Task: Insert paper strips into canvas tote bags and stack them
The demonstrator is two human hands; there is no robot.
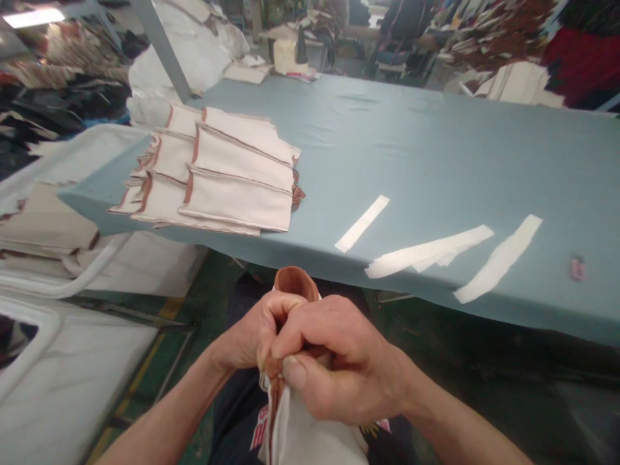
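Observation:
Low in the head view, both my hands are closed on one cream fabric piece with a brown trimmed edge (293, 284). My left hand (254, 332) grips its upper part. My right hand (334, 365) pinches the brown edge between thumb and fingers just below. The cloth hangs down over my lap, in front of the near edge of the blue-grey table (436, 148). A stack of similar cream pieces with brown trim (217, 174) lies on the table's left end.
Three white fabric strips (362, 223) (429, 252) (498, 258) lie near the table's front edge, and a small pink object (577, 267) at the right. White bins with more cream pieces (43, 226) stand at the left. Cluttered fabric piles fill the background.

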